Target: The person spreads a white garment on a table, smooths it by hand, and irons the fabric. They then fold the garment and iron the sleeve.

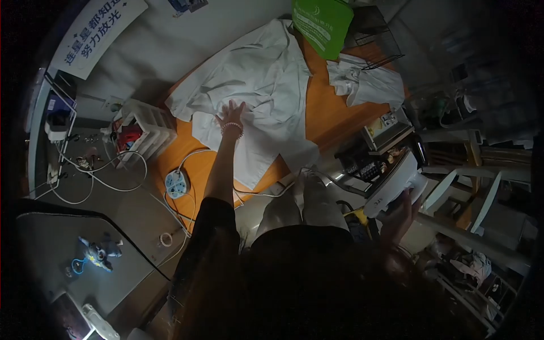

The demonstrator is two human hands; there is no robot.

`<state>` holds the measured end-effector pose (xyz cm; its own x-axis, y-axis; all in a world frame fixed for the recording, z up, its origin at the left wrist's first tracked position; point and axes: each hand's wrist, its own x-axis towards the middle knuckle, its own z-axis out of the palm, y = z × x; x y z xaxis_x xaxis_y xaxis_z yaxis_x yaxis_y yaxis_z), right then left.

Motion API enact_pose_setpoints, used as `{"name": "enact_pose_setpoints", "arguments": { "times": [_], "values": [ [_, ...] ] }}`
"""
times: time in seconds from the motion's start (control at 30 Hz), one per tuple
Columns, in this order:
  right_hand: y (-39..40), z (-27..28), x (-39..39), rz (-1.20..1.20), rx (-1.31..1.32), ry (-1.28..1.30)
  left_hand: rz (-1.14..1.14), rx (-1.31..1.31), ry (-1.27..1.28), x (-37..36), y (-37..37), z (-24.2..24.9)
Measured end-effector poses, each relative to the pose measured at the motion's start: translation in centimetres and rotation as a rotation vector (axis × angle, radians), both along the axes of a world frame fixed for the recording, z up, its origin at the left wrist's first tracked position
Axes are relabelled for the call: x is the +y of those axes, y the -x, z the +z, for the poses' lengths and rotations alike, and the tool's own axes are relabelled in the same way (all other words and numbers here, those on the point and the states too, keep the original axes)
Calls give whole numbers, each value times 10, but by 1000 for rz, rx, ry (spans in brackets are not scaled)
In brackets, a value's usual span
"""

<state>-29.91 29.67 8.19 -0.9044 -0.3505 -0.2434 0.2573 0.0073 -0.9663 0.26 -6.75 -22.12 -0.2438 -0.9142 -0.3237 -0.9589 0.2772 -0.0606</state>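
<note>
My left hand (pixel 230 116) presses flat on a crumpled white cloth (pixel 258 73), fingers spread, a beaded bracelet at the wrist. The cloth, perhaps a garment, covers much of an orange table (pixel 323 119) and hangs over its near edge. Off to the right, away from the table, my right hand (pixel 401 215) is wrapped round the handle of a white iron (pixel 391 184), held tilted up. Part of that hand's grip is hidden by the iron.
A power strip (pixel 177 184) with cables lies on the table's left, by a plastic drawer box (pixel 148 127). Another white cloth (pixel 368 85) and a green bag (pixel 323 25) are at the back right. A grey desk (pixel 62 249) stands left, metal racks (pixel 453 170) right.
</note>
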Motion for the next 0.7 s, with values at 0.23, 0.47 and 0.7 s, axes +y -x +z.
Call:
{"name": "enact_pose_setpoints", "arguments": {
  "times": [0.23, 0.47, 0.7],
  "values": [
    [14, -4, -43, 154, -157, 185, -95, 553, 73, 156, 58, 41],
    [30, 7, -74, 174, -238, 295, 233, 330, 118, 196, 51, 1],
    [53, 0, -78, 246, -212, 287, 442, 744, 122, 152, 3, -11]
  ]
}}
